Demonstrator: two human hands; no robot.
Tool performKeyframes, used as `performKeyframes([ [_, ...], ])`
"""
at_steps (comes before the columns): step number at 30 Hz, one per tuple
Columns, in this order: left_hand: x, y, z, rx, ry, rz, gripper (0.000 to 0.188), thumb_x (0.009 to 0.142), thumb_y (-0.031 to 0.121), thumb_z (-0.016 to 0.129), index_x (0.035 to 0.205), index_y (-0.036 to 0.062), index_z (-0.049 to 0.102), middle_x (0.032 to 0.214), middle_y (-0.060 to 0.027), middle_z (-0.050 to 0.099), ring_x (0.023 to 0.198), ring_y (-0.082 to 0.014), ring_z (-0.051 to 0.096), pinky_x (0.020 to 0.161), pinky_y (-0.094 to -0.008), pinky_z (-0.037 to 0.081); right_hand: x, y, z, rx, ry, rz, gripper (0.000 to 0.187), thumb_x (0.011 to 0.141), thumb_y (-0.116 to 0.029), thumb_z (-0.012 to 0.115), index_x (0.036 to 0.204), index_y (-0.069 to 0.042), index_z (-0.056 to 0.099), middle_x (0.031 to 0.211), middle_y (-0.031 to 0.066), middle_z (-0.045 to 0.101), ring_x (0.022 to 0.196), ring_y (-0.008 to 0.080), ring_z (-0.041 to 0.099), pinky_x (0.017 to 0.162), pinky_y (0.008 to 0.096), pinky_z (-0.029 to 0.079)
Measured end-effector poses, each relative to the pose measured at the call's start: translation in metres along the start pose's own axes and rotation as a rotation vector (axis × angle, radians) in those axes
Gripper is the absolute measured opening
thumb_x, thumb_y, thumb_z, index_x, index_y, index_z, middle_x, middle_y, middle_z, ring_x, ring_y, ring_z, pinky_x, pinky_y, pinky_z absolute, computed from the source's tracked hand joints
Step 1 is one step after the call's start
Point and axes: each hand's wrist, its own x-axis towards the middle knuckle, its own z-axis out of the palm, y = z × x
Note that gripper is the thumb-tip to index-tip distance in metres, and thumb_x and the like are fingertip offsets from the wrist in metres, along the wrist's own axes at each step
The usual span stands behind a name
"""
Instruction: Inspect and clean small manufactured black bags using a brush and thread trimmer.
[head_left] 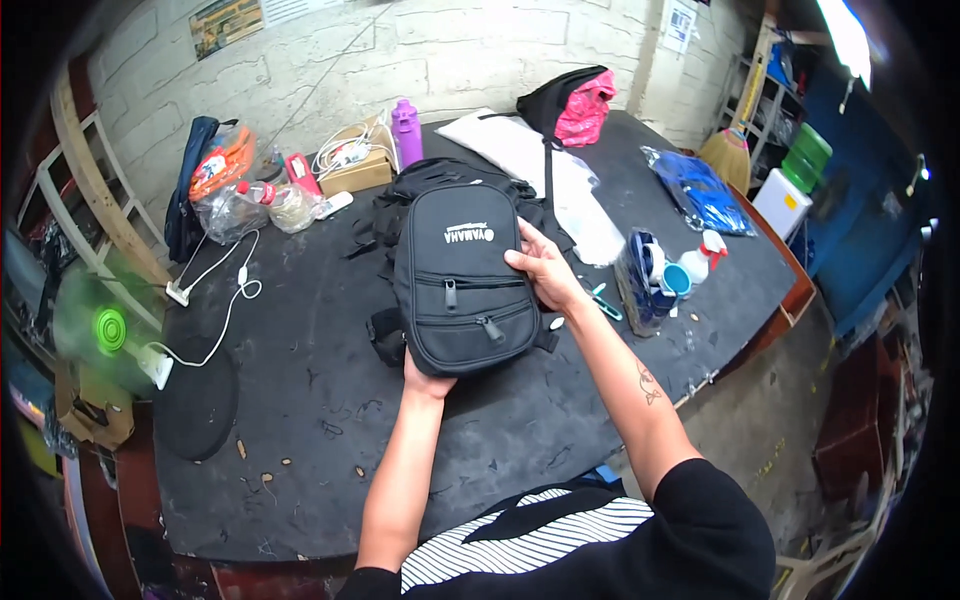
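A small black backpack with two zipped front pockets and white lettering is held up over the dark table, its front facing me. My left hand supports it from its near edge; the fingers are hidden beneath the bag. Along the bag's right side, my right hand grips the edge with its thumb on the front panel and other fingers partly hidden behind. More black bags lie just behind it, their straps spreading over the tabletop. Near my right wrist are teal-handled snips.
On the table's right stand a spray bottle and a clear container with tape rolls. A purple bottle, cardboard box and plastic bags are at the back left. A spinning fan with a white cable borders the left edge.
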Motion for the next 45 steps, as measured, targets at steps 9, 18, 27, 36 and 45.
performKeyframes([
  [9,0.083,-0.001,0.026,1.11,0.04,0.29,0.047,0.093,0.011,0.046,0.137,0.0029,0.032,0.135,-0.0114,0.041,0.121,-0.0206,0.042,0.103,-0.0312,0.034,-0.007,-0.006,0.033,-1.397,0.361,-0.576,0.049,0.075,-0.013,0.068,0.119,-0.002,0.049,0.099,0.0167,0.046,0.093,0.0329,0.049,0.084,0.0386,0.041],
  [18,0.099,-0.031,0.061,0.29,0.247,-0.014,0.023,0.094,0.03,0.043,0.09,0.0084,0.045,0.083,-0.0031,0.045,0.075,-0.0157,0.045,0.068,-0.028,0.041,-0.014,-0.011,0.065,-0.587,0.215,-0.231,0.028,0.077,-0.015,0.071,0.089,-0.002,0.05,0.066,-0.0012,0.045,0.058,0.0048,0.041,0.054,0.0212,0.039],
  [27,0.084,-0.033,0.001,0.678,-0.005,0.187,0.034,0.096,0.026,0.04,0.123,0.0063,0.042,0.114,-0.0075,0.048,0.105,-0.0161,0.047,0.092,-0.0261,0.038,-0.011,0.026,0.041,-1.07,0.322,-0.425,0.016,0.08,-0.014,0.058,0.076,0.0,0.051,0.068,0.013,0.053,0.058,0.0298,0.054,0.057,0.037,0.044],
  [36,0.09,0.007,0.007,0.378,-0.154,0.098,0.044,0.096,0.025,0.038,0.134,0.003,0.035,0.127,-0.0109,0.045,0.114,-0.0214,0.045,0.1,-0.0326,0.036,0.019,0.029,-0.001,-1.096,0.371,-0.535,0.01,0.082,-0.007,0.059,0.077,0.001,0.055,0.073,0.0128,0.051,0.067,0.0271,0.054,0.063,0.0344,0.045],
  [45,0.067,0.015,0.058,0.069,-0.103,0.129,0.048,0.097,0.032,0.031,0.134,0.0019,0.035,0.135,-0.015,0.041,0.122,-0.0277,0.042,0.104,-0.0376,0.035,0.028,-0.025,0.017,-0.126,0.07,0.047,0.031,0.084,-0.014,0.058,0.11,0.002,0.058,0.1,0.0079,0.064,0.088,0.0127,0.061,0.079,0.0248,0.047],
])
